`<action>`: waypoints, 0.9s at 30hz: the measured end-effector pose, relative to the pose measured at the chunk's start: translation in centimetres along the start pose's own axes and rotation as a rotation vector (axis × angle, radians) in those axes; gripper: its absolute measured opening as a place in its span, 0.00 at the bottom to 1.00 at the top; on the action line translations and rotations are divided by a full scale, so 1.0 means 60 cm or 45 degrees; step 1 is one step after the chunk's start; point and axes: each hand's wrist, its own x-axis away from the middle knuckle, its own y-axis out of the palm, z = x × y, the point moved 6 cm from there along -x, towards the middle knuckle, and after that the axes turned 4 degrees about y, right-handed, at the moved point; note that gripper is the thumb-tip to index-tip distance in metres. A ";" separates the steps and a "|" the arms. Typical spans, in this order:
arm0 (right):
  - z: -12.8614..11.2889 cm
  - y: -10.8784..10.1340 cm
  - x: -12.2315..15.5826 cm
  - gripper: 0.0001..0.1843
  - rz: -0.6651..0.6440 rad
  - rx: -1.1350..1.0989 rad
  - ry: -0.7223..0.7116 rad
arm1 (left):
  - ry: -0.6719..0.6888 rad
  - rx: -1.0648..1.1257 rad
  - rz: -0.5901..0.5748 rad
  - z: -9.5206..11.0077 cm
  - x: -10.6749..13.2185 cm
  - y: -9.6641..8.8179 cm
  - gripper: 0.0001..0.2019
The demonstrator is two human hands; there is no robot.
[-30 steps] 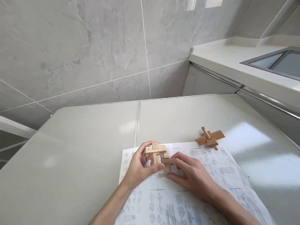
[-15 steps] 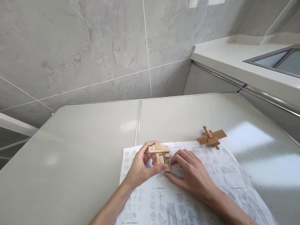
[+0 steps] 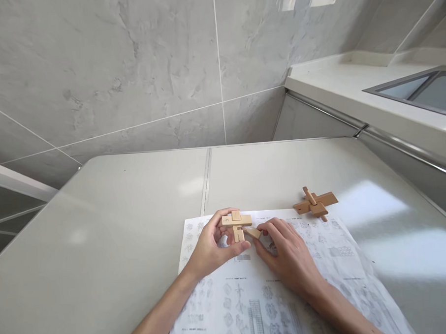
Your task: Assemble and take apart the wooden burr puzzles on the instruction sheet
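Note:
Several interlocked pale wooden puzzle pieces [image 3: 236, 220] are held up over the printed sheet by my left hand [image 3: 209, 247], its fingers behind them and its thumb along the lower front. Between the thumb and fingers of my right hand [image 3: 285, 243] is a loose pale wooden puzzle piece [image 3: 253, 232]. That piece slants, its left end close beside the joined pieces; whether the two touch I cannot tell. Farther right, at the sheet's top edge, lies a darker brown wooden puzzle [image 3: 316, 204] in a cross shape.
The printed sheet [image 3: 210, 305] with small diagrams covers the near middle of the pale table [image 3: 136, 200]. A seam runs down the tabletop. Behind stands a grey tiled wall [image 3: 159, 66]; a white counter [image 3: 326, 81] juts in at the right.
The right-hand piece, upright against the joined pieces before, now slants out to their right. My right hand has shifted slightly up and right; my left hand stays nearly in place.

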 end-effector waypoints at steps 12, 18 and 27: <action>-0.002 -0.017 -0.005 0.05 -0.011 -0.213 0.038 | 0.049 -0.379 0.059 -0.001 0.004 0.012 0.32; -0.006 -0.017 -0.001 0.07 -0.030 -0.231 -0.042 | 0.090 -0.419 0.084 0.001 0.005 0.013 0.30; -0.004 -0.017 0.002 0.11 -0.059 -0.300 -0.078 | 0.179 -0.518 -0.020 0.012 0.006 0.023 0.29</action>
